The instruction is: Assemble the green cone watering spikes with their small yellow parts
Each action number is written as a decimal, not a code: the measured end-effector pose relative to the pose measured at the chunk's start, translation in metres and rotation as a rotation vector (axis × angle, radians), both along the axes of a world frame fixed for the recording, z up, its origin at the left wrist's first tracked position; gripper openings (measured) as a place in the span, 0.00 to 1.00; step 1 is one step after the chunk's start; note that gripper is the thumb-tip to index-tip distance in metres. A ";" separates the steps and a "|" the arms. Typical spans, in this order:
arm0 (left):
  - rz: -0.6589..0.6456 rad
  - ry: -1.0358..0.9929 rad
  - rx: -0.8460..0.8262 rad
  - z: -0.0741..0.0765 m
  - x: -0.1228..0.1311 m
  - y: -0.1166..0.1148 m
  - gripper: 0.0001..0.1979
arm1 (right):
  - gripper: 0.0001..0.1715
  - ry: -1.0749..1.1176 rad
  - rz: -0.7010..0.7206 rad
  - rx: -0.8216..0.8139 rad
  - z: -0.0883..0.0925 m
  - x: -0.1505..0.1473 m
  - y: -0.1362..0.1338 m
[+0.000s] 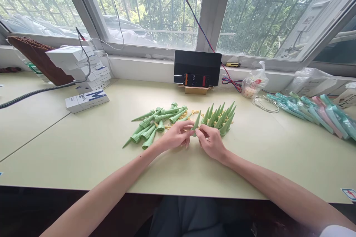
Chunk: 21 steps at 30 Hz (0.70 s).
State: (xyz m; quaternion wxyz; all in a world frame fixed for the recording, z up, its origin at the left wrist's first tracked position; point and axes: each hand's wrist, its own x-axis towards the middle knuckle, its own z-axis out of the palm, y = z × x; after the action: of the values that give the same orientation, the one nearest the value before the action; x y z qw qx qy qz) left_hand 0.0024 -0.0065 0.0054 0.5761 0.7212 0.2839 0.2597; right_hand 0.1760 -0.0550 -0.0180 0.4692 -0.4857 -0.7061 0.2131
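We grip green cone (197,119) in left hand (179,134), base hidden; cannot tell whether right hand (211,140) grasps anything. Yellow pieces (183,115) partly screened; upright cones (221,118) beyond.

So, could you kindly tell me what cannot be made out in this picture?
Head view: base of the held green cone, mostly covered by left hand and right hand.
Head view: how many yellow pieces; small, partly behind upright cones.
Head view: fine print on front white box; too small.
Head view: white sleeve, cut off by bottom edge.
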 end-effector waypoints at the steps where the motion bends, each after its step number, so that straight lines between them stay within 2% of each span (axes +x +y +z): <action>1: 0.000 -0.001 0.000 0.000 0.000 0.000 0.21 | 0.20 0.001 -0.001 -0.002 0.000 0.000 0.000; 21: -0.004 -0.009 -0.004 0.000 0.000 0.000 0.22 | 0.20 0.008 0.003 -0.023 0.000 0.000 0.000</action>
State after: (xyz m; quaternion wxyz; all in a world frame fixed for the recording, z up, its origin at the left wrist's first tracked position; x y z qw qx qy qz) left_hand 0.0025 -0.0070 0.0058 0.5794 0.7194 0.2803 0.2611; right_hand 0.1759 -0.0551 -0.0179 0.4661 -0.4891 -0.7024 0.2238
